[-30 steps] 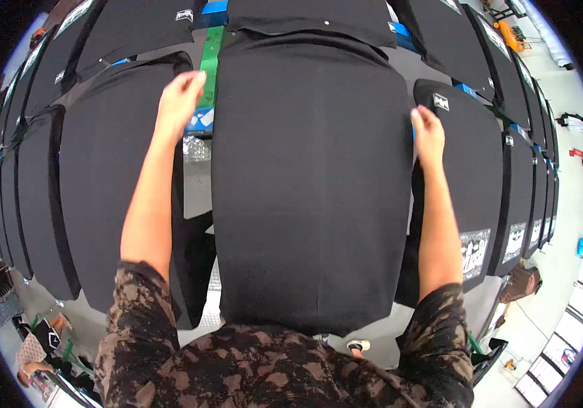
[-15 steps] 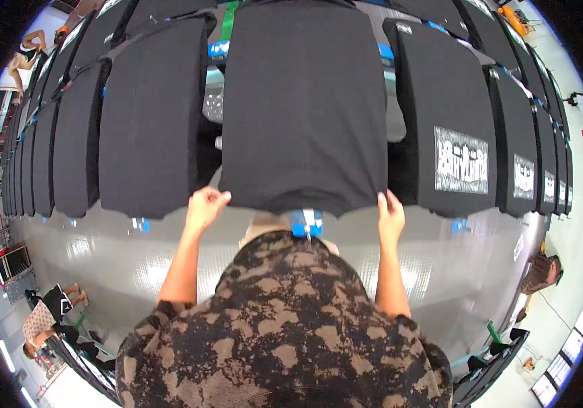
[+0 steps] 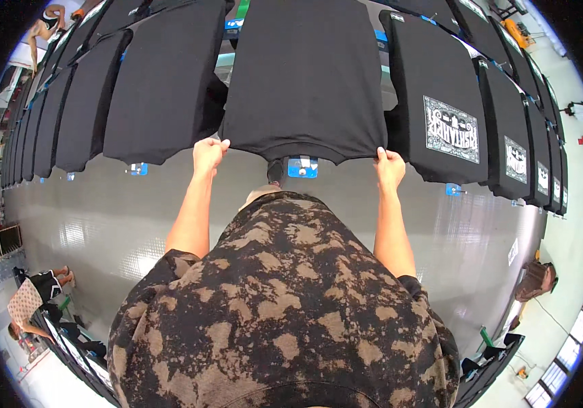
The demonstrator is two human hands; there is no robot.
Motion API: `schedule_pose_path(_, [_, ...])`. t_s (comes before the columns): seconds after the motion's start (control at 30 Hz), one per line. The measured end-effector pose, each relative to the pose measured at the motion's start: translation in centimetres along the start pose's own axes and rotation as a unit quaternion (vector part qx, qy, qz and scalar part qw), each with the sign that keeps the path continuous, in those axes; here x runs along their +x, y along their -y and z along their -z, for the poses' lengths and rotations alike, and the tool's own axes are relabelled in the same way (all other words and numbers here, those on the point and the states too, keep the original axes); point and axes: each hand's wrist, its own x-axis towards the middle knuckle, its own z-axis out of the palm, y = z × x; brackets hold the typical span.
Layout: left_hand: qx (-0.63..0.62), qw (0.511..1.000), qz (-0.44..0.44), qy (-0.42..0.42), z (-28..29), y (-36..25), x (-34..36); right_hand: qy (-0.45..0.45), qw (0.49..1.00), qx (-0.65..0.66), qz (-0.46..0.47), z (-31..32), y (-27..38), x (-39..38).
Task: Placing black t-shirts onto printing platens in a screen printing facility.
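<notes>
A plain black T-shirt point(image 3: 305, 81) lies stretched over a flat board straight ahead of me. My left hand point(image 3: 210, 156) pinches the left corner of its near edge, thumb and fingers pressed together. At the right corner of the same edge, my right hand point(image 3: 390, 167) grips the cloth in a like pinch. Between the hands the edge dips in a curve and is drawn fairly taut. Just below it shows a blue bracket point(image 3: 303, 167) with a metal knob. The board itself is hidden under the cloth.
More boards carry black shirts on both sides; a plain black shirt point(image 3: 162, 81) is at left, and a shirt with a white print point(image 3: 434, 95) at right. A brown bag point(image 3: 537, 281) rests far right. Other people work at the upper left and lower left.
My hands now sit higher in the picture, still at the shirt's near corners. The near edge looks tauter, and more of the blue bracket shows. My view has shifted and tilted slightly.
</notes>
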Motion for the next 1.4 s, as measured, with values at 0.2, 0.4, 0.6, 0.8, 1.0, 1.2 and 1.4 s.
schedule_pose_path(0.2, [-0.116, 0.993, 0.028, 0.017, 0.9, -0.3, -0.6, 0.036, 0.992, 0.120, -0.028, 1.0, 0.5, -1.2])
schedule_pose_path(0.4, [-0.271, 0.960, 0.032, 0.057, 0.9, 2.0, 0.0, 0.052, 0.973, 0.219, -0.055, 1.2, 0.1, -1.9])
schedule_pose_path(0.6, [-0.375, 0.921, 0.028, 0.106, 0.2, 5.4, 1.6, 0.081, 0.952, 0.281, -0.092, 0.7, -2.5, -0.6])
schedule_pose_path(0.8, [-0.373, 0.914, 0.029, 0.156, -0.4, 6.9, 3.0, 0.146, 0.914, 0.353, -0.139, 0.1, -4.5, 0.6])
schedule_pose_path(1.0, [-0.415, 0.867, 0.144, 0.234, -1.3, 5.2, -0.4, 0.237, 0.847, 0.413, -0.237, -0.8, -2.8, -2.4])
schedule_pose_path(1.2, [-0.304, 0.915, 0.082, 0.252, -5.2, 4.1, -1.9, 0.293, 0.887, 0.318, -0.163, -3.2, -2.1, -4.1])
schedule_pose_path(1.4, [-0.194, 0.950, 0.064, 0.236, -4.9, 4.0, -1.7, 0.289, 0.950, 0.087, -0.086, -2.4, -1.5, -4.2])
